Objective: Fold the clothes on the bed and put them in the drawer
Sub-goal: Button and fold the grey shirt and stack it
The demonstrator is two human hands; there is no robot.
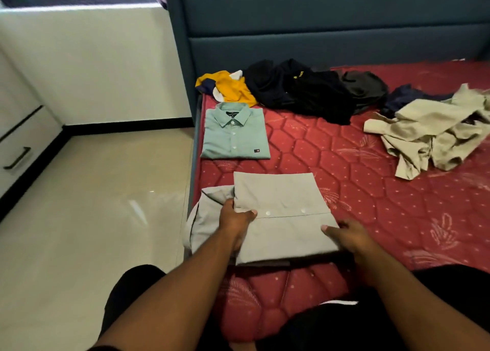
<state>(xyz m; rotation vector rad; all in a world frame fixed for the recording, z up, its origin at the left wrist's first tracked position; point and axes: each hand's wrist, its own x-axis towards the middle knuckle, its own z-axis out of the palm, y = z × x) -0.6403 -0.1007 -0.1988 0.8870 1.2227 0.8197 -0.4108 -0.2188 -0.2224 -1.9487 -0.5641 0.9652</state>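
Both hands holding the grey shirt at the near edge of the red bed: left hand pinching the left side, thumb on top; right hand gripping the right edge, fingers tucked under. Best to fold slowly, keep edges lined up, press flat. Green shirt folded already, just behind. Dark pile and beige clothes still waiting. Drawer far left.

Bedroom surroundings
A teal padded headboard rises behind; glossy beige floor tiles run leftwards to a white wall with black skirting
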